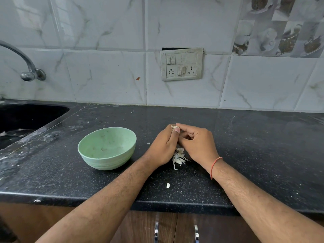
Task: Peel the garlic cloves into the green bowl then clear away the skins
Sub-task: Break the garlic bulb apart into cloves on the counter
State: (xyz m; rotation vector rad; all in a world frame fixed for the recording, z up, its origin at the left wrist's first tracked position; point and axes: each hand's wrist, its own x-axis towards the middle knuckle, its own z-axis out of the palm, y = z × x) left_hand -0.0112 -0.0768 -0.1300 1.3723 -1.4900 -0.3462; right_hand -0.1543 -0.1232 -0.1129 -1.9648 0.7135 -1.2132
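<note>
Both hands meet over the black counter (245, 146), a little to the right of the middle, and they work on one clove (175, 127). The left hand (164, 146) has its fingers curled round the clove, with the thumb pressing on top, and the right hand (196, 142) pinches at the clove's tip with its forefinger and thumb, the other fingers folded under. So I judge that the peeling step is in hand, not yet the clearing. The clove looks small and pale, with a dry, papery cover partly lifted; how much of it is already bare I cannot tell, since the fingers hide most of it. The bowl (107, 148) stands at about 9 o'clock from the hands, near but apart from the left wrist. It is a smooth matte green, round and deep, with low ridges near its base; a few small pale bits lie inside, too small to name. Just below the hands, at 6 o'clock, lies a heap of skins (178, 157), thin, white and curled, with pointed ends. One more scrap (168, 185) lies alone further toward the counter edge. The counter is speckled stone, glossy and dusted with crumbs. The next move probably calls for a fine pull with the nails to strip the cover, then a short carry to 9 o'clock to drop the clove in the bowl. The skins are light and may scatter easily.
</note>
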